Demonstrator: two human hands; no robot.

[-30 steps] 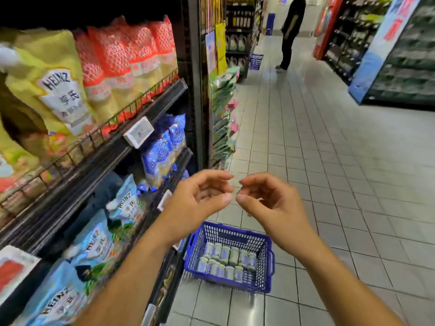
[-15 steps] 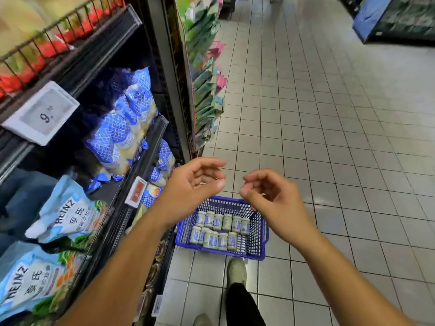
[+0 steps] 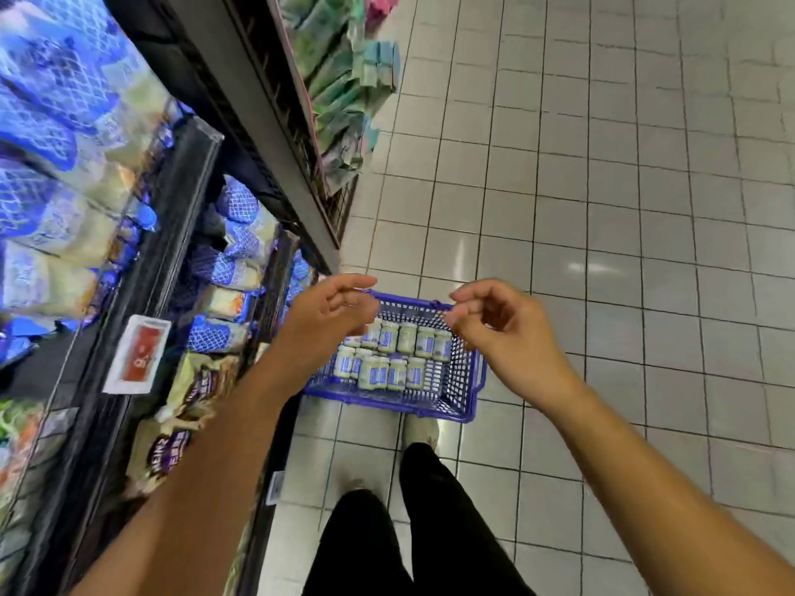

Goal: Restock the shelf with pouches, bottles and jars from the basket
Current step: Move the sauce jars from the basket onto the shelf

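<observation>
View from the head camera, looking down a shop aisle. A blue plastic basket [image 3: 462, 380] stands on the tiled floor [image 3: 602, 208], just beside the foot of the shelf [image 3: 172, 234] on the person's left. Inside it, small pale jars [image 3: 406, 337] with blue labels stand upright in two rows. The left hand [image 3: 327, 311] and the right hand [image 3: 503, 333] hover above the basket's far rim, near each other but apart. The fingers of both are loosely curled and hold nothing. Blue-and-white pouches [image 3: 245, 234] fill the shelf levels, and a red price tag [image 3: 137, 352] sits on a shelf edge. Green packets [image 3: 340, 101] hang at the shelf end. The person's black trousers [image 3: 430, 509] and a light shoe [image 3: 419, 428] show just behind the basket.
</observation>
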